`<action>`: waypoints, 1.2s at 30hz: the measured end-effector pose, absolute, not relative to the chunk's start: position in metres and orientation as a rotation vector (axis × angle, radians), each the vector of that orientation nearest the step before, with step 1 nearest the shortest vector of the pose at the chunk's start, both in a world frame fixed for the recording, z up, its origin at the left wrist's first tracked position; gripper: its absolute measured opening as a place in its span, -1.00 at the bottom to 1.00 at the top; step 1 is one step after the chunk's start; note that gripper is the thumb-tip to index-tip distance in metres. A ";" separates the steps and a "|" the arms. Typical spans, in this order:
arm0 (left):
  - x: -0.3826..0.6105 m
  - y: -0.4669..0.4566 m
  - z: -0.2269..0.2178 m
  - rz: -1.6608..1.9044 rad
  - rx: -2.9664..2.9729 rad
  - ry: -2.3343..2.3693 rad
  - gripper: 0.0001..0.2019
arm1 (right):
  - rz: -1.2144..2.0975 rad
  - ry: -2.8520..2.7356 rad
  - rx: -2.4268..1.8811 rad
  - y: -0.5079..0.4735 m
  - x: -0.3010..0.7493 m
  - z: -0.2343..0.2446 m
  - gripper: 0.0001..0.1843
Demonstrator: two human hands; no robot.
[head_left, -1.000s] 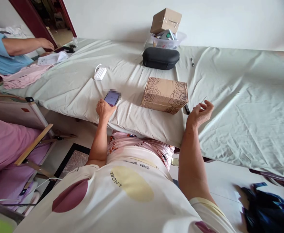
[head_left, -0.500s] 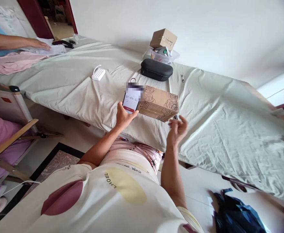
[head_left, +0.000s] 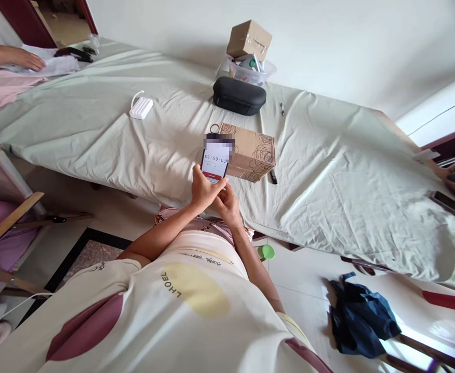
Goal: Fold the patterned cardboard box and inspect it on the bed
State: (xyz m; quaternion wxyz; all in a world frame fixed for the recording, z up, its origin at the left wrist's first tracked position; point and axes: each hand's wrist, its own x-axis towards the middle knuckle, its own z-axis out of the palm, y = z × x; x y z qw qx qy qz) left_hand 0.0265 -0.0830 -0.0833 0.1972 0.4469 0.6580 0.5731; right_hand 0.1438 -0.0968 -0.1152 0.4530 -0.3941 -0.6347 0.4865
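My left hand (head_left: 201, 188) grips a phone (head_left: 214, 160) from below and holds it upright above the table's near edge, its lit screen showing a timer. My right hand (head_left: 226, 203) is at the phone's lower edge, fingers curled against it beside my left hand. Just behind the phone a patterned brown cardboard box (head_left: 251, 151) lies on the pale green sheet (head_left: 328, 155) that covers the table.
Farther back lie a black zip case (head_left: 238, 96), a clear tub (head_left: 264, 72) of items with a small brown box (head_left: 249, 39) on top, a white charger (head_left: 141, 108) and a pen (head_left: 282, 109). Another person's hand (head_left: 24, 58) rests at far left on pink cloth. Dark blue cloth (head_left: 361, 316) lies on the floor.
My left hand lifted the phone off the sheet and brought it up in front of the box. My right hand came in from the right and joined the phone's lower edge.
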 end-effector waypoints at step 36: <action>-0.131 -0.046 -0.072 1.087 1.172 2.702 -0.35 | 0.145 -1.203 -1.089 0.009 0.234 -0.079 -0.48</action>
